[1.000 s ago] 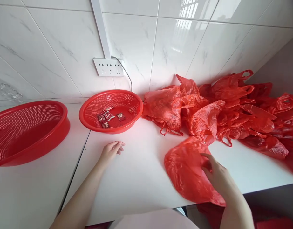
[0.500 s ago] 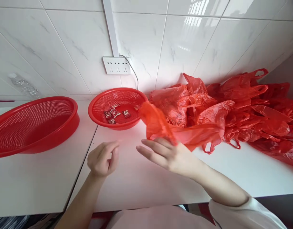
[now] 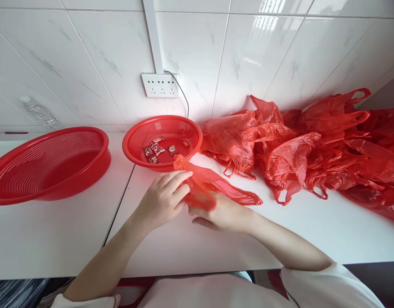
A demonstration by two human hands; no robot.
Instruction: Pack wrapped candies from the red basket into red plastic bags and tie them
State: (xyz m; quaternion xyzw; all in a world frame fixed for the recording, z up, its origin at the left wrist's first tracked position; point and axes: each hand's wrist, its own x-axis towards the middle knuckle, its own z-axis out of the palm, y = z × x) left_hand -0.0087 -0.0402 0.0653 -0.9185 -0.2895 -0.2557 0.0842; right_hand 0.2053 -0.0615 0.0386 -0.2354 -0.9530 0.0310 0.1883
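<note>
A thin red plastic bag (image 3: 213,177) hangs between my hands above the white table. My left hand (image 3: 166,194) pinches the bag's near left edge with thumb and fingers. My right hand (image 3: 221,211) is on the bag's lower part, its fingers curled and partly covered by the red film. Just behind the bag stands a small red plastic basket (image 3: 133,154) with perforated sides. Several small wrapped packets (image 3: 157,149) lie in it, mostly on its left side.
Filled or crumpled red plastic bags (image 3: 280,149) are heaped along the wall at the right. A larger red basket (image 3: 104,156) stands at the left. A clear plastic bottle (image 3: 39,113) lies near the wall, below and left of a white socket strip (image 3: 160,85).
My left hand has moved right and up and taken hold of the bag. My right hand has brought the bag left and lower, nearer the small basket.
</note>
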